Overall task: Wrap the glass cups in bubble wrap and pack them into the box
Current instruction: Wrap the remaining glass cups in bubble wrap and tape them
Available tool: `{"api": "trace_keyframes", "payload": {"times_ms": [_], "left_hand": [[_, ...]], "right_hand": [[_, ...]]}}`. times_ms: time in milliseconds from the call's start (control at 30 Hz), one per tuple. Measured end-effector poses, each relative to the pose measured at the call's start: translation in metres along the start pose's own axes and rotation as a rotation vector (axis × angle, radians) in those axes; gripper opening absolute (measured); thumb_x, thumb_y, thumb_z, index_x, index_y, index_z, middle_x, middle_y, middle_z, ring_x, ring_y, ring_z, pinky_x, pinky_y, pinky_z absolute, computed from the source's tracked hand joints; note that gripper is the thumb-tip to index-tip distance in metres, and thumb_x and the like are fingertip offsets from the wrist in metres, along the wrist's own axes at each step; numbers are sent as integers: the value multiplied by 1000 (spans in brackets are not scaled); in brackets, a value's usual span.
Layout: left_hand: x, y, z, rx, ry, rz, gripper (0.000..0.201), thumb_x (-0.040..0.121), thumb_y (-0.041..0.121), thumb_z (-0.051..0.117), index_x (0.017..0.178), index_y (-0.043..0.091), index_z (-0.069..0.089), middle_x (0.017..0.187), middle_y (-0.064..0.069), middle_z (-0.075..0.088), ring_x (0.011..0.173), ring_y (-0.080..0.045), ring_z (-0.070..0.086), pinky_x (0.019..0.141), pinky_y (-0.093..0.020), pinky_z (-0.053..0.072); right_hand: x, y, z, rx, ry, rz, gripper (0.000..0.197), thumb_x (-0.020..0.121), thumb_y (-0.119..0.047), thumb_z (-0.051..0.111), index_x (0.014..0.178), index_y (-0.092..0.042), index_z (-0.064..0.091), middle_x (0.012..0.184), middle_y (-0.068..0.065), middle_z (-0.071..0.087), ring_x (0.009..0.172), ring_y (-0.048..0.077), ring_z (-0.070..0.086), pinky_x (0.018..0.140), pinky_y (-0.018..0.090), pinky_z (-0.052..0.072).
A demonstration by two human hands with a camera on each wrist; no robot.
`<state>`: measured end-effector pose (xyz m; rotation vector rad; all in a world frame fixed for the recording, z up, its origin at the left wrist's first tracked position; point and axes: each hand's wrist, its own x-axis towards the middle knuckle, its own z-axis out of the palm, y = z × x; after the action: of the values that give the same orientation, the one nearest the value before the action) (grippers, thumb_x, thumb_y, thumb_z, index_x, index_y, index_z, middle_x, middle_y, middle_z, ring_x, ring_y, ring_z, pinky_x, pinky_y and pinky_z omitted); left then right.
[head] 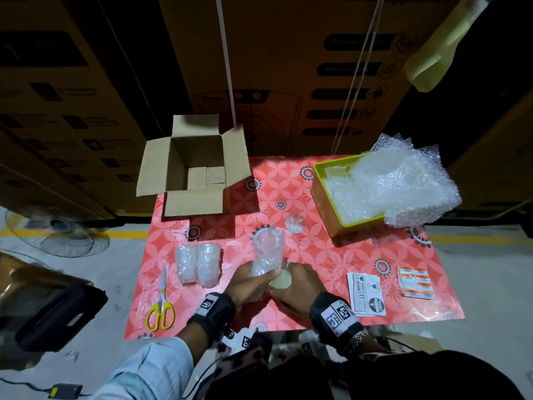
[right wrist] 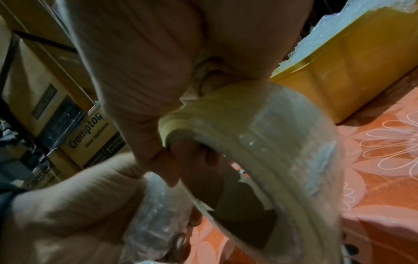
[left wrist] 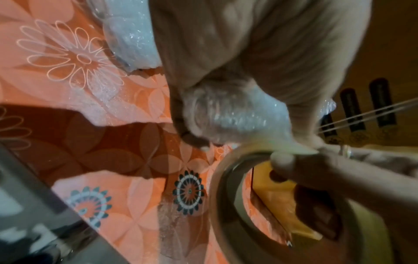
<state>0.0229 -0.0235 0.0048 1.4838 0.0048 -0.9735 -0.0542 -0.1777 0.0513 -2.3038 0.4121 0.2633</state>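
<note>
My left hand (head: pixel 251 280) grips a glass cup rolled in bubble wrap (head: pixel 266 255), which tilts away from me over the table. Right beside it, my right hand (head: pixel 292 274) holds a roll of clear tape (head: pixel 281 280) against the wrap's lower end. The left wrist view shows the wrapped cup (left wrist: pixel 237 117) in my fingers with the tape roll (left wrist: pixel 222 196) just below it. The tape roll (right wrist: pixel 260 142) fills the right wrist view, fingers through its core. Two wrapped cups (head: pixel 186 264) (head: pixel 208 264) lie to the left. One bare glass cup (head: pixel 294 222) stands behind. The open cardboard box (head: pixel 196 166) sits at the far left.
A yellow tray (head: pixel 326 197) piled with bubble wrap sheets (head: pixel 398 183) stands at the far right. Yellow-handled scissors (head: pixel 161 301) lie near the left front edge. Fragile stickers (head: pixel 364 293) and orange labels (head: pixel 415 281) lie at the right front. A fan (head: pixel 57 232) stands on the floor at left.
</note>
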Motion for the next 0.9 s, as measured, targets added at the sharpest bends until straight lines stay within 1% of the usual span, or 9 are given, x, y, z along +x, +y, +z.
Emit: {"api": "trace_keyframes", "payload": {"times_ms": [100, 200, 267, 367, 467, 533, 667, 767, 900], "left_hand": [[5, 0, 1, 53, 240, 73, 57, 77, 38, 91, 111, 3, 63, 82, -12, 73, 58, -18, 66, 49, -29, 53], [7, 0, -6, 110, 299, 148, 64, 67, 60, 90, 98, 9, 69, 88, -7, 77, 79, -21, 74, 71, -35, 59], [8, -3, -7, 75, 261, 108, 68, 68, 66, 86, 85, 3, 66, 77, -15, 69, 71, -22, 65, 69, -35, 51], [5, -6, -5, 76, 185, 58, 59, 81, 65, 79, 67, 14, 51, 66, -10, 41, 64, -18, 44, 64, -29, 38], [3, -5, -3, -67, 102, -8, 61, 88, 58, 75, 82, -2, 69, 79, -20, 64, 71, -26, 59, 66, -36, 48], [0, -1, -2, -171, 50, -47, 66, 95, 49, 71, 96, -16, 69, 83, -33, 65, 63, -31, 61, 59, -36, 49], [0, 0, 0, -171, 14, -71, 71, 96, 51, 68, 101, -21, 66, 82, -34, 62, 59, -29, 59, 58, -35, 46], [5, -2, 3, -138, 57, -85, 74, 93, 58, 66, 100, -15, 71, 82, -34, 63, 57, -28, 59, 54, -30, 48], [15, -2, -6, -173, 81, -122, 81, 89, 72, 63, 107, -6, 76, 90, -33, 66, 68, -30, 61, 64, -35, 50]], "right_hand": [[-1, 3, 0, -2, 12, -6, 35, 74, -41, 77, 100, -20, 69, 81, -7, 70, 67, 5, 65, 58, 21, 55], [-4, 10, -2, -20, 33, 16, 51, 70, -60, 73, 106, -23, 66, 87, -8, 71, 70, 6, 67, 58, 21, 54], [-4, 13, -3, -73, 45, 35, 60, 67, -70, 64, 103, -23, 67, 88, -7, 72, 73, 12, 68, 61, 29, 57], [0, 8, -4, -188, 29, 28, 41, 78, -58, 67, 97, -22, 67, 90, -1, 74, 76, 21, 69, 62, 28, 50], [3, 5, -6, -261, 9, 45, 31, 80, -46, 69, 96, -19, 65, 91, 2, 72, 76, 25, 66, 61, 27, 41], [7, 5, -5, -270, -13, 58, 29, 77, -47, 70, 88, -20, 64, 82, 0, 69, 71, 24, 65, 58, 26, 42], [14, 6, -2, -257, -52, 69, 30, 82, -45, 69, 68, -21, 56, 62, -5, 59, 59, 20, 63, 52, 25, 46], [17, 15, -5, -220, -58, 41, 26, 82, -47, 70, 89, -23, 64, 79, -5, 68, 72, 21, 68, 58, 26, 47], [13, 41, -20, 188, -34, 28, 59, 63, -62, 81, 109, -38, 55, 93, -13, 68, 75, 0, 67, 61, 19, 53]]}}
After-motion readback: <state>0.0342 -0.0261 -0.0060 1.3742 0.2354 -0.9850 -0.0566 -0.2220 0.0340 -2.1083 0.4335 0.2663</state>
